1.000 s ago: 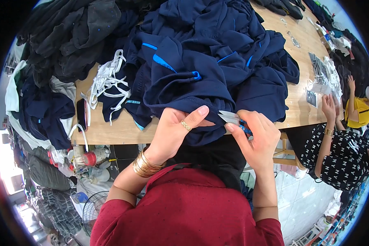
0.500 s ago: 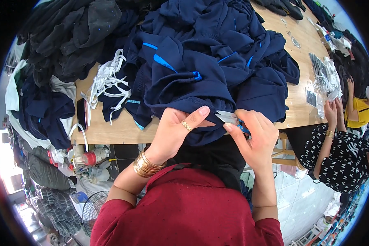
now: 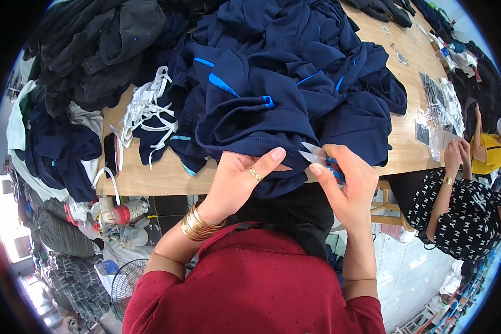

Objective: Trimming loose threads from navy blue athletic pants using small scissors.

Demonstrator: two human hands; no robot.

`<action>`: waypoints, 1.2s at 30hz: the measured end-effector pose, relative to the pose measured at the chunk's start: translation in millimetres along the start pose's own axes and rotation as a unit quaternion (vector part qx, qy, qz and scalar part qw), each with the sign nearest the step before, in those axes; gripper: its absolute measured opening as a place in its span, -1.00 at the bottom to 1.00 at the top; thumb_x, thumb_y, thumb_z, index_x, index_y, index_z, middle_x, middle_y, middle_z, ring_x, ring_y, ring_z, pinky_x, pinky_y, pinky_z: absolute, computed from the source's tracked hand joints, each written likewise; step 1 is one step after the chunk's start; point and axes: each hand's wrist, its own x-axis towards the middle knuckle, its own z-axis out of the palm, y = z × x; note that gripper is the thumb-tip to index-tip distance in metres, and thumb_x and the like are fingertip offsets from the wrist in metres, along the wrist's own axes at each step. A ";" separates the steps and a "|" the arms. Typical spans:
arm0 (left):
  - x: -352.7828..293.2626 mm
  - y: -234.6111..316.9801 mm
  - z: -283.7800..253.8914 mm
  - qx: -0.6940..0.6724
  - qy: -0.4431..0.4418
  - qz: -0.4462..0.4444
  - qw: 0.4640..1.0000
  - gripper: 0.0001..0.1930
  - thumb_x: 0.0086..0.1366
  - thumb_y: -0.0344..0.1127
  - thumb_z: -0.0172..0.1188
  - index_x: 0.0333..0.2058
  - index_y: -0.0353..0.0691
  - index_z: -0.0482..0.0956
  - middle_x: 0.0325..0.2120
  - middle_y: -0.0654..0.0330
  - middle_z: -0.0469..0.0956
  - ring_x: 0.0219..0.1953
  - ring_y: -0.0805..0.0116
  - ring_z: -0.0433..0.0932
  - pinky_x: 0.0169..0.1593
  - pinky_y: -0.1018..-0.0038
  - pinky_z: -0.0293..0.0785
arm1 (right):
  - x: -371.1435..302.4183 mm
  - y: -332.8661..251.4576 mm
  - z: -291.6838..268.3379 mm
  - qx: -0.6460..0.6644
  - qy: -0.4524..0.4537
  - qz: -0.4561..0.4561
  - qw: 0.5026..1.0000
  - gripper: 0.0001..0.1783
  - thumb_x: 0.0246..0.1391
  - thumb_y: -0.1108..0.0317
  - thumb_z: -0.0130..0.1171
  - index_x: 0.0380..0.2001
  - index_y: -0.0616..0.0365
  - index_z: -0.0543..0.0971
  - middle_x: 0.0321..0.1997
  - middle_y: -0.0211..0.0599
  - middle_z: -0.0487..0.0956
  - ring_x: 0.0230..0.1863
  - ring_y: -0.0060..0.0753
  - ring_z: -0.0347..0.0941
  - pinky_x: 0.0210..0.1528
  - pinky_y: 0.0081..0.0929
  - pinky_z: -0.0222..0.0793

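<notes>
A navy garment (image 3: 278, 125) with bright blue trim lies bunched at the table's front edge. My left hand (image 3: 236, 177) pinches its near hem between thumb and fingers; the fingertips are partly hidden by the cloth. To the right, my right hand (image 3: 352, 179) grips a pair of thread snips (image 3: 315, 154) with blue handles. Their silver blades are parted and point left toward the hem. Whether the blade tips touch the cloth I cannot tell.
More navy garments (image 3: 284, 28) are heaped behind, with a black pile (image 3: 94, 50) at far left. White cords (image 3: 146, 114) and a phone (image 3: 112, 153) lie on the wooden table (image 3: 156, 181). At right, a co-worker (image 3: 456, 214) handles things beside plastic packets (image 3: 431, 100).
My right hand has shifted slightly right, and the snips' blades have drawn back a little and now stand apart. My left hand is lower by a touch. The co-worker's hands have moved slightly.
</notes>
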 end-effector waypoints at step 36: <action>0.9 -2.7 -4.3 -0.027 0.005 -0.043 0.999 -0.71 0.30 -0.30 0.07 -0.15 -0.45 0.48 -0.25 0.09 0.55 -0.25 0.31 0.58 -0.08 0.46 0.48 | -4.0 11.1 10.0 0.221 0.203 0.142 0.943 -0.91 0.06 0.49 0.14 -0.33 0.23 0.54 -0.49 -0.49 0.49 -0.51 -0.74 0.28 -0.48 -0.77 0.06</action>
